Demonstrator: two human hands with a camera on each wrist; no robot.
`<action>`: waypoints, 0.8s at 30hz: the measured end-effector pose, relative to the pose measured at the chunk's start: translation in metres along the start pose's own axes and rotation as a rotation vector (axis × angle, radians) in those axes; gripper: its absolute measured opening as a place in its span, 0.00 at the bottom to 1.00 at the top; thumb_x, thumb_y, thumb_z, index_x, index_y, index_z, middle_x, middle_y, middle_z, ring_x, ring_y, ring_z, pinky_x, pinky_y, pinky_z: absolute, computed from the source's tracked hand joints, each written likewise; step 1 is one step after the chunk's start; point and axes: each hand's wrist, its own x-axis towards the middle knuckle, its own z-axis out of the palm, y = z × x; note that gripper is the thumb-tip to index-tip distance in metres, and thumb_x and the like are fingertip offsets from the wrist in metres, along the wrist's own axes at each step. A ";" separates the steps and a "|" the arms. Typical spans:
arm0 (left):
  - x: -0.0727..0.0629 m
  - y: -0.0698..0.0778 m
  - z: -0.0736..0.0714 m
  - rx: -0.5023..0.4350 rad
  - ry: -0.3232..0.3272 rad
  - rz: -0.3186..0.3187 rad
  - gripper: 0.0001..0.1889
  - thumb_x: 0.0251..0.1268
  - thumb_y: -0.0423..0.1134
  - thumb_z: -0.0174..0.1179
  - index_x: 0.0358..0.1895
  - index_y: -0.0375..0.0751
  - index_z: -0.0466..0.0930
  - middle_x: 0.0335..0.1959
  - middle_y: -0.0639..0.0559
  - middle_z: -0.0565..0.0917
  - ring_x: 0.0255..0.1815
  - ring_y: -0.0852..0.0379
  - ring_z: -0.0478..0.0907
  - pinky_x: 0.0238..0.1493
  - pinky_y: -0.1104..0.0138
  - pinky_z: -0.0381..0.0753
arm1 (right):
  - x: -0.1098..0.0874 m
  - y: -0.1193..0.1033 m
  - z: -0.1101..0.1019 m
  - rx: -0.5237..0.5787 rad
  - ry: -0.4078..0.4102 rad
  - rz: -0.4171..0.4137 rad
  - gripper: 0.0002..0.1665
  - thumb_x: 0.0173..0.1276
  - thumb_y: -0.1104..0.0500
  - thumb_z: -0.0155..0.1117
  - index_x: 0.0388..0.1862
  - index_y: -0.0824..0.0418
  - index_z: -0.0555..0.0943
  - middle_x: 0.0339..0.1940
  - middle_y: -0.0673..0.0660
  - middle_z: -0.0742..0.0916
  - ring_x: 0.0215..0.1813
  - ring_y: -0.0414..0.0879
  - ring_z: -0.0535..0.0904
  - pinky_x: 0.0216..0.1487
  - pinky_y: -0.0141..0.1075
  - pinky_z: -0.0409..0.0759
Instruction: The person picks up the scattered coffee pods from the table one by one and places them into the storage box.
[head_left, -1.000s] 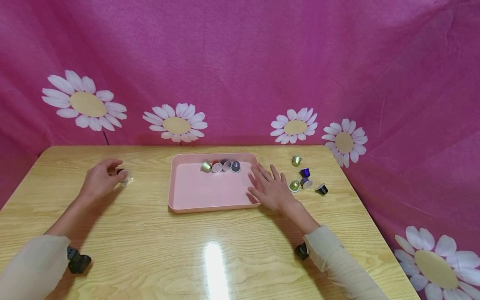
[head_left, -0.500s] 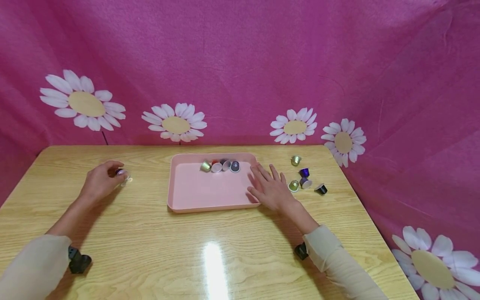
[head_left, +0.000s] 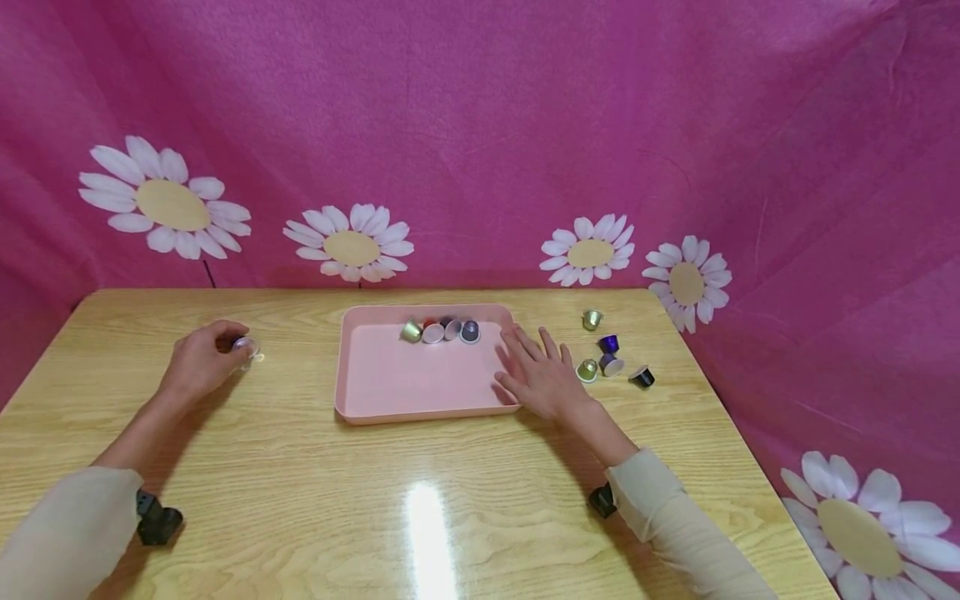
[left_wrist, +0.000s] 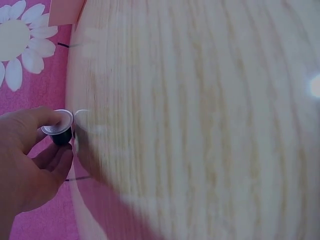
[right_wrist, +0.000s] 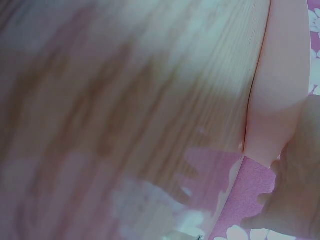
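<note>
At the left of the table, my left hand (head_left: 201,358) pinches a coffee capsule (left_wrist: 61,128) between thumb and fingers. In the left wrist view this capsule has a dark body and a pale lid facing up, with the thumb on the lid. My right hand (head_left: 547,379) lies with spread, straight fingers over the right rim of a pink tray (head_left: 420,387). Inside the tray, along its back wall, are several capsules, among them a pale gold one (head_left: 411,332) and a grey one (head_left: 470,332). The right wrist view shows this hand (right_wrist: 295,185) beside the tray wall (right_wrist: 277,65).
Right of the tray, several more capsules lie on the wooden table (head_left: 300,500): a gold one (head_left: 592,319), a blue one (head_left: 608,343), a green one (head_left: 587,370) and a black one (head_left: 642,377). A pink daisy-printed cloth (head_left: 465,150) hangs behind the table.
The capsule in my left hand has turned slightly between the fingers. Both hands stay in nearly the same place, and the tray and other capsules have not moved.
</note>
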 end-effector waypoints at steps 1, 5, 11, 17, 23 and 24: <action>0.000 0.001 0.000 0.004 0.005 0.002 0.18 0.71 0.34 0.60 0.56 0.23 0.75 0.47 0.28 0.81 0.47 0.35 0.78 0.47 0.48 0.75 | 0.000 0.000 0.000 0.000 0.001 -0.001 0.45 0.76 0.31 0.40 0.83 0.48 0.47 0.83 0.53 0.53 0.80 0.64 0.42 0.71 0.67 0.45; 0.002 0.007 -0.003 -0.005 0.027 0.023 0.18 0.71 0.36 0.60 0.56 0.24 0.77 0.47 0.29 0.82 0.47 0.36 0.79 0.43 0.59 0.75 | 0.000 -0.001 -0.001 -0.010 0.007 -0.006 0.45 0.76 0.31 0.41 0.83 0.49 0.47 0.82 0.53 0.54 0.80 0.65 0.43 0.71 0.68 0.46; 0.007 0.026 -0.001 -0.080 0.016 0.053 0.20 0.73 0.39 0.60 0.57 0.24 0.77 0.48 0.31 0.82 0.49 0.39 0.78 0.35 0.83 0.68 | -0.001 -0.002 -0.002 -0.013 0.028 -0.020 0.44 0.76 0.33 0.43 0.83 0.50 0.50 0.82 0.54 0.55 0.79 0.66 0.44 0.70 0.69 0.47; 0.011 0.048 0.006 -0.145 0.001 0.069 0.21 0.73 0.41 0.60 0.57 0.26 0.78 0.50 0.32 0.82 0.52 0.37 0.79 0.47 0.66 0.78 | -0.001 -0.002 -0.002 -0.005 0.023 -0.023 0.44 0.76 0.33 0.44 0.83 0.50 0.51 0.82 0.54 0.55 0.79 0.66 0.44 0.70 0.69 0.47; 0.017 0.073 0.017 -0.210 0.021 0.106 0.18 0.69 0.36 0.65 0.55 0.27 0.79 0.49 0.34 0.83 0.53 0.38 0.81 0.54 0.48 0.78 | -0.001 -0.002 -0.001 0.000 0.029 -0.020 0.44 0.75 0.33 0.46 0.83 0.50 0.51 0.82 0.54 0.55 0.79 0.67 0.44 0.70 0.69 0.45; 0.018 0.077 0.020 -0.222 0.025 0.114 0.17 0.68 0.35 0.65 0.54 0.28 0.80 0.48 0.34 0.83 0.52 0.39 0.81 0.54 0.49 0.78 | -0.001 -0.002 -0.001 -0.002 0.032 -0.021 0.44 0.75 0.33 0.46 0.83 0.50 0.51 0.82 0.54 0.56 0.79 0.67 0.44 0.70 0.69 0.46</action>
